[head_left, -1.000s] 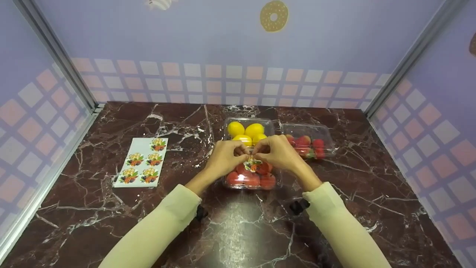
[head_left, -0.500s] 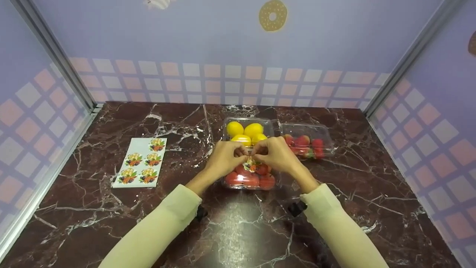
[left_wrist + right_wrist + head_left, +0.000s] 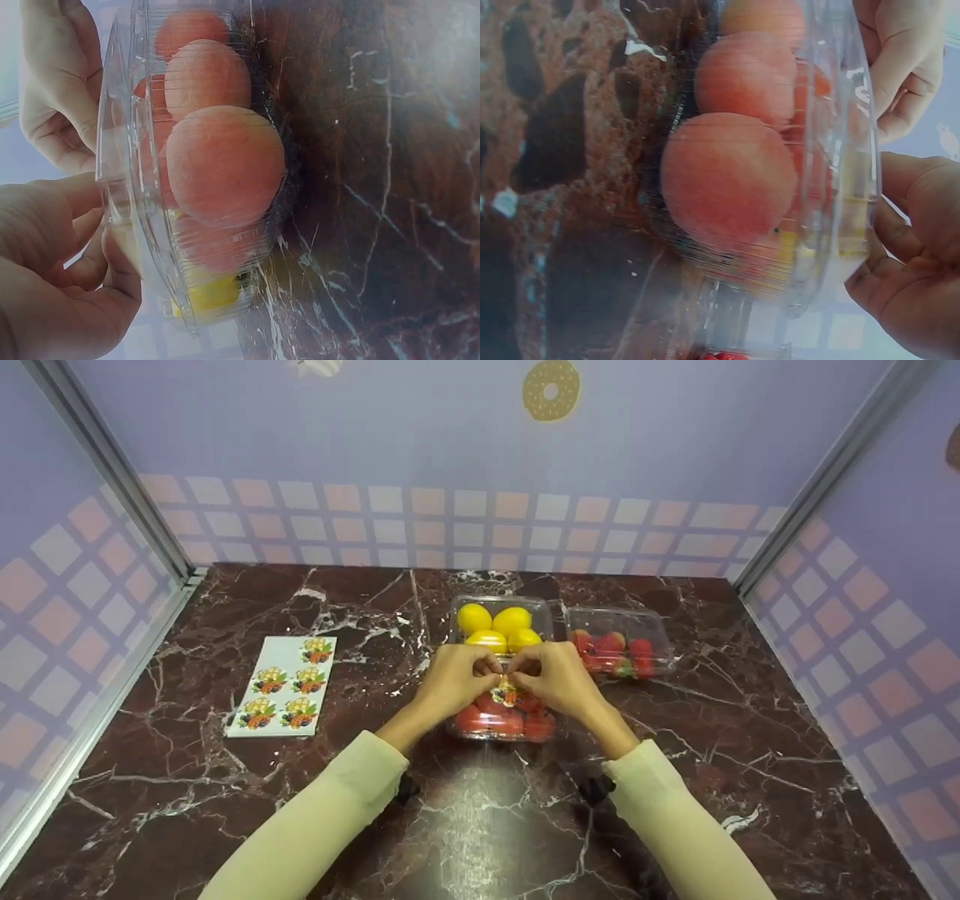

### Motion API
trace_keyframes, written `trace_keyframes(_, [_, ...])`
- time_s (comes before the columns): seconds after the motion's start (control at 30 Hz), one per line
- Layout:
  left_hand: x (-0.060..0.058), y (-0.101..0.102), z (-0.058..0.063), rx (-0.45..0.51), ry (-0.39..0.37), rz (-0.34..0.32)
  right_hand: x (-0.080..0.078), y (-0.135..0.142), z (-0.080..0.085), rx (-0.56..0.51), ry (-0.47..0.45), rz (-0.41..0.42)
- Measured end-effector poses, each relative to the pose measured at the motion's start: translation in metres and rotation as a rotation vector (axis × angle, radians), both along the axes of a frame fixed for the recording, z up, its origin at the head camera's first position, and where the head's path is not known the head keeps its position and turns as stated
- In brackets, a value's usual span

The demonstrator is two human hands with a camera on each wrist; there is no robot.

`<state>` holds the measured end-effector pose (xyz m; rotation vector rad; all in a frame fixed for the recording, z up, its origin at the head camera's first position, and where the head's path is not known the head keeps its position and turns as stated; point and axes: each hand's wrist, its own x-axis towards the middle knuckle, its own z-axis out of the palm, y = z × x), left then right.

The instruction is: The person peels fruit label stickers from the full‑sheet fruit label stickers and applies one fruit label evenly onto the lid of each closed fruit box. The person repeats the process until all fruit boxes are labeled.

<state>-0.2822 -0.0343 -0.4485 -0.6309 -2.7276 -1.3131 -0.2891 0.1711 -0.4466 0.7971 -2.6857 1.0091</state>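
A fruit-printed sticker lies over the lid of a clear plastic box of peaches. My left hand pinches the sticker's upper left corner between thumb and curled forefinger. At the upper right corner, the thumb and forefinger of my right hand do the same, so the fingertips of both hands nearly meet. From the side, the right wrist view has the fingers right at the lid, with peaches below it. Parts of the sticker's top edge are hidden by the fingertips.
Directly behind stands a clear box of lemons. To its right is another clear box with strawberries. A white sheet bearing several matching stickers lies on the marbled table at left. Patterned walls enclose the back and sides.
My right hand has shifted slightly down and toward the left hand, and its wrist has lowered a little. The left hand, boxes and sheet stay in place.
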Motion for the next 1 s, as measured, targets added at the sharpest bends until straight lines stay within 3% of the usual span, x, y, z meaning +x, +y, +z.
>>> trace_keyframes(0.23, [-0.001, 0.000, 0.000, -0.006, 0.009, 0.005, 0.004, 0.000, -0.009, -0.064, 0.061, -0.042])
trace_keyframes(0.57, [-0.001, -0.001, -0.001, -0.037, 0.044, -0.002, 0.007, -0.002, -0.015, -0.148, 0.067, -0.106])
trace_keyframes(1.0, [0.000, 0.000, 0.000, -0.038, 0.011, 0.003, 0.009, -0.002, -0.019, -0.227, 0.083, -0.151])
